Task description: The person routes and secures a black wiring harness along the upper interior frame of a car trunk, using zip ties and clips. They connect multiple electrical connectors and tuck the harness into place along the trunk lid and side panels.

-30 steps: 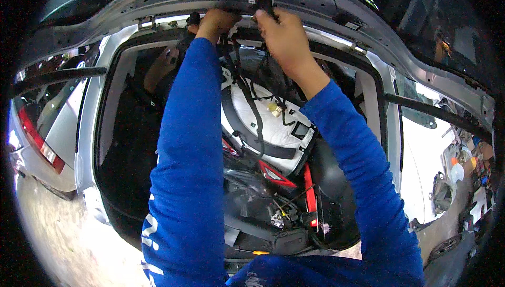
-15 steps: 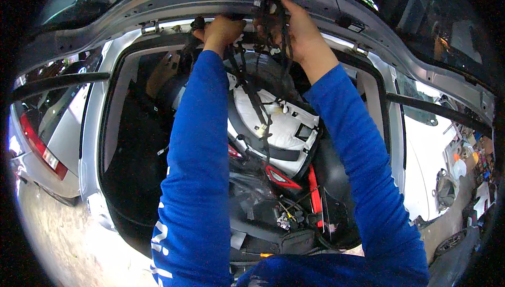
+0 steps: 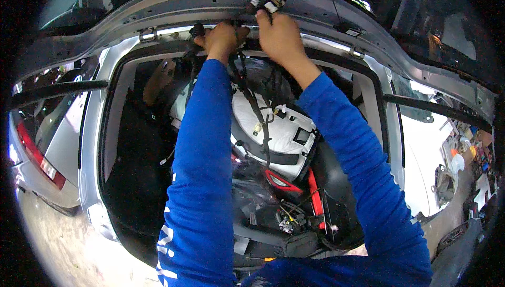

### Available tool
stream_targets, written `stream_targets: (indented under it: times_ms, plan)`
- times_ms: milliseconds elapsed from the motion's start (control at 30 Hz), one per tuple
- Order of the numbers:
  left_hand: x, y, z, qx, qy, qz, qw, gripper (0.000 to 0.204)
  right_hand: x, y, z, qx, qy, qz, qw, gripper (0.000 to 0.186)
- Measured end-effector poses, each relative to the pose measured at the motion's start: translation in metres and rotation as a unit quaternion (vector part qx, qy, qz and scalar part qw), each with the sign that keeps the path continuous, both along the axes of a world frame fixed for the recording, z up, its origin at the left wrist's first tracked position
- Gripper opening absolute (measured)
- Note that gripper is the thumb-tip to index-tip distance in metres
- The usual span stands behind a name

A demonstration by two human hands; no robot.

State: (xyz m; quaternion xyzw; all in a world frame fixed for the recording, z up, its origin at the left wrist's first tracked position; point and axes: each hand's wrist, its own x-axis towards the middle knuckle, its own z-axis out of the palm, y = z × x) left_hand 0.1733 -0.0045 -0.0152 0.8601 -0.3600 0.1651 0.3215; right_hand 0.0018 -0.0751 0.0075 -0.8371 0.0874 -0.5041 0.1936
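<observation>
A dark wiring harness with taped branches hangs from the raised tailgate down over the open cargo area. My left hand is closed round an upper part of it, just under the tailgate's lower metal edge. A black rubber-like end sticks out beside that hand. My right hand is raised beside it, fingers pinching the harness below a cluster of black and white connectors. These connectors are at an opening in the tailgate's metal panel. The right fingertips are partly hidden.
Below lie a white padded panel, a red-and-clear lamp, a red strap and loose wires. Dark support struts flank the opening. A silver car stands at left; clutter lies at right.
My right hand has turned and shifted slightly left and down, its back now facing me. The connectors now show above its fingers. My left hand has stayed nearly in place, closed on the harness.
</observation>
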Motion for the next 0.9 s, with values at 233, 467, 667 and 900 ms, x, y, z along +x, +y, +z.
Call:
stream_targets:
  times_ms: [233, 467, 667, 900]
  plan:
    - [-0.065, 0.062, 0.025, -0.33, 0.11, -0.086, 0.934, 0.054, 0.007, -0.009, -0.041, -0.079, -0.048, -0.035, 0.995, 0.028]
    - [-0.095, 0.017, 0.035, -0.219, -0.175, -0.01, 0.96, 0.063, 0.01, -0.006, -0.043, -0.165, -0.06, 0.063, 0.983, 0.025]
    - [-0.107, 0.003, 0.045, -0.283, -0.202, -0.064, 0.936, 0.055, -0.015, -0.027, -0.003, -0.014, -0.067, 0.054, 0.996, 0.022]
    - [-0.118, 0.041, -0.002, -0.245, -0.125, -0.09, 0.957, 0.041, -0.004, -0.006, -0.058, -0.038, -0.141, 0.126, 0.981, 0.035]
